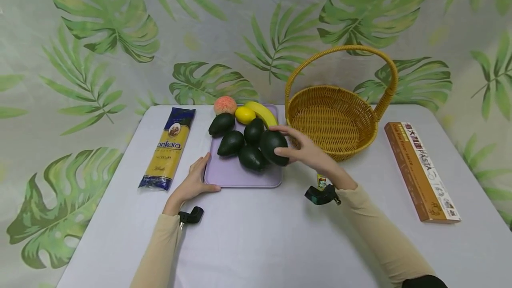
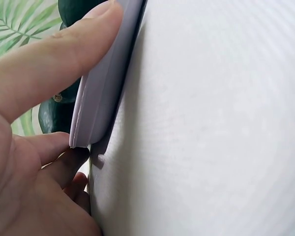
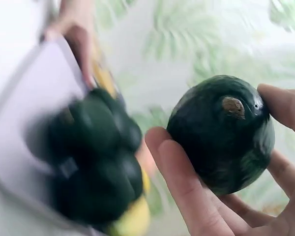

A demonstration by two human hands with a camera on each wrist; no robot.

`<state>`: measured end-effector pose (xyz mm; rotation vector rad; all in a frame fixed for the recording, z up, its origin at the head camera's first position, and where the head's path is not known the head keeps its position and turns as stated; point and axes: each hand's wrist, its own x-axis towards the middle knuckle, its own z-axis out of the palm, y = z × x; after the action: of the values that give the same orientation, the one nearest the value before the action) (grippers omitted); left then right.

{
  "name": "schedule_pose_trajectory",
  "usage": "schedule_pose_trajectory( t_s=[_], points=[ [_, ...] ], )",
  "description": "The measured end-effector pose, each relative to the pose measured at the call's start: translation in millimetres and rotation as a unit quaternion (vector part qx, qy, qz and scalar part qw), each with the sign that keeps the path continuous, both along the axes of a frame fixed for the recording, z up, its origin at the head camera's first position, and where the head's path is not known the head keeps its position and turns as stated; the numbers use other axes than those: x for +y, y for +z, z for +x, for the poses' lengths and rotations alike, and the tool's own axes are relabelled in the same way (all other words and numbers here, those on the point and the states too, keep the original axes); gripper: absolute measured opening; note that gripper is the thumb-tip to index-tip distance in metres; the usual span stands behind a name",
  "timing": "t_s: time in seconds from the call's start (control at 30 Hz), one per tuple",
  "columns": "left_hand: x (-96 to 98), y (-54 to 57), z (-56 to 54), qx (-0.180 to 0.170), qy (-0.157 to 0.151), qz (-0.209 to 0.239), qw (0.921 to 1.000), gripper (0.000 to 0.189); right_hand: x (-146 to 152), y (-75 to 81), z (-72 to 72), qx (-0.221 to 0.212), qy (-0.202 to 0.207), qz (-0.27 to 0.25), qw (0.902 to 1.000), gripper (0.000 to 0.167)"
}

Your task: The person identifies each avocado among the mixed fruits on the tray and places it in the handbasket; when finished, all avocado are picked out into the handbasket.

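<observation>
Four dark green, pear-shaped avocados (image 1: 230, 143) lie on a lilac rectangular tray (image 1: 240, 179) in the head view; the right hand (image 1: 306, 150) grips a fifth dark green avocado (image 1: 269, 146) at the tray's right edge. In the left wrist view, the left hand (image 2: 27, 172) grips the tray's corner — thumb over one edge, fingers against another. The right wrist view shows thumb and fingertips around the fifth avocado.

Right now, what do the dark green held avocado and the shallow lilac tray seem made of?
The dark green held avocado: glossy skin, either real fruit or moulded imitation; the shine and brown stem patch leave it open.
The shallow lilac tray: probably moulded plastic, smooth with low sheen; its even colour suggests that.
</observation>
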<state>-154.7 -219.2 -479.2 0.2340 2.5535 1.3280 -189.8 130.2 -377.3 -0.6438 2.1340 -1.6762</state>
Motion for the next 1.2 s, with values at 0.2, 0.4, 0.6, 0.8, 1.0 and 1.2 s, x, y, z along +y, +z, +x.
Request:
schedule_pose_trajectory(
  t_s=[0.2,0.4,0.6,0.8,1.0,1.2],
  points=[
    [1.1,0.4,0.4,0.001,-0.002,-0.004,1.0,0.114,58.0,10.4,-18.8,0.013,-0.104,-0.02,0.9943,0.056],
    [1.8,0.5,0.6,0.0,-0.004,-0.008,1.0,0.114,95.1,11.9,-44.7,-0.023,-0.154,-0.046,0.9867,0.061],
    [1.8,0.6,0.9,0.002,-0.007,-0.005,1.0,0.113,102.4,13.7,-70.8,-0.064,-0.151,-0.026,0.9861,0.068],
    [1.3,1.5,0.8,-0.001,-0.007,-0.002,1.0,0.114,92.4,14.2,-104.7,-0.086,-0.149,0.017,0.985,0.072],
    [1.2,-0.1,-0.7,0.003,-0.012,0.004,0.9999,0.115,83.3,8.6,-130.7,-0.114,-0.173,0.038,0.9776,0.075],
    [0.5,0.2,-0.5,0.0,-0.011,-0.001,0.9999,0.116,72.9,-1.8,-144.1,-0.142,-0.201,0.042,0.9683,0.073]
  ],
)
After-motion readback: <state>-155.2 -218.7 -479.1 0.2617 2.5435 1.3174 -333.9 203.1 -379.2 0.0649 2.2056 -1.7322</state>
